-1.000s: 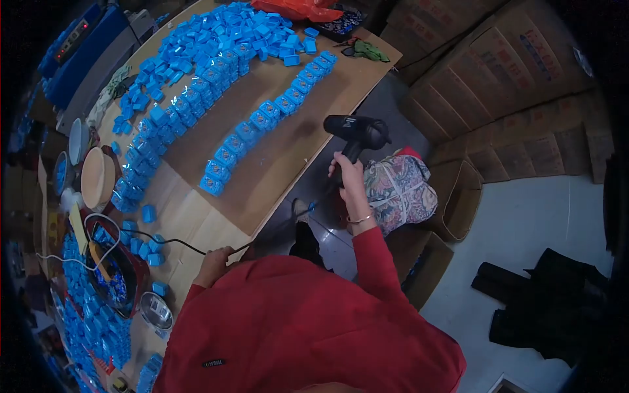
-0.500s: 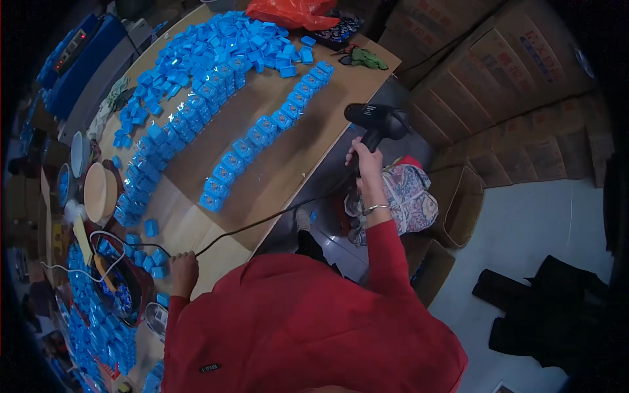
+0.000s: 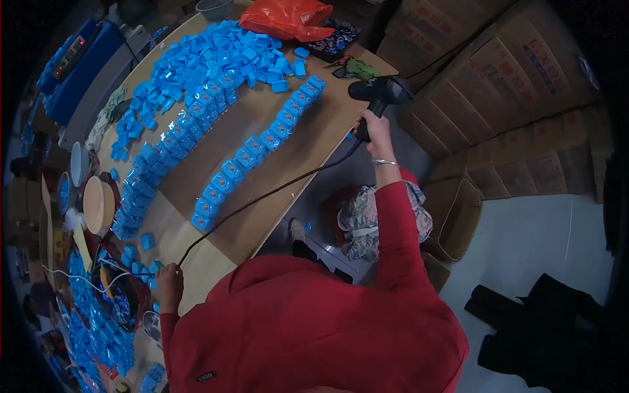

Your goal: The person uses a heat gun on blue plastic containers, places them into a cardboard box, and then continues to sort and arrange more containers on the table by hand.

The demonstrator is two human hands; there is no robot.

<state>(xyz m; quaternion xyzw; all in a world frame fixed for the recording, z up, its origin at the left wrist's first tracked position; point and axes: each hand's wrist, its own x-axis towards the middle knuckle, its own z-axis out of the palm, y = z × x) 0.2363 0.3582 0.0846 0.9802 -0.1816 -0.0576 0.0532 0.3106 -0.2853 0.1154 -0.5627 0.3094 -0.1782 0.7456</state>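
Observation:
My right hand [image 3: 375, 129] is wrapped round the handle of a black hair dryer [image 3: 379, 92], raised beyond the table's right edge. Its nozzle points left, toward the far end of a row of blue film-wrapped boxes [image 3: 247, 157]. From the handle a dark cord [image 3: 275, 190] runs back across the table. My left hand [image 3: 170, 287] grips that cord at the near left, with loose blue boxes [image 3: 147, 242] close by. Farther left on the table stands a second, thicker row of wrapped blue boxes [image 3: 175, 137].
A heap of small blue trays [image 3: 216, 52] covers the far table, beside a red plastic bag [image 3: 288, 19]. Stacked cartons [image 3: 498, 78] line the right. A wrapped floral bundle [image 3: 360, 229] and an open carton [image 3: 458, 219] sit below. Dark clothing [image 3: 537, 334] lies on the floor.
My right hand has moved forward and up with the hair dryer. The cord now stretches straighter over the table. My left hand has shifted slightly back and left.

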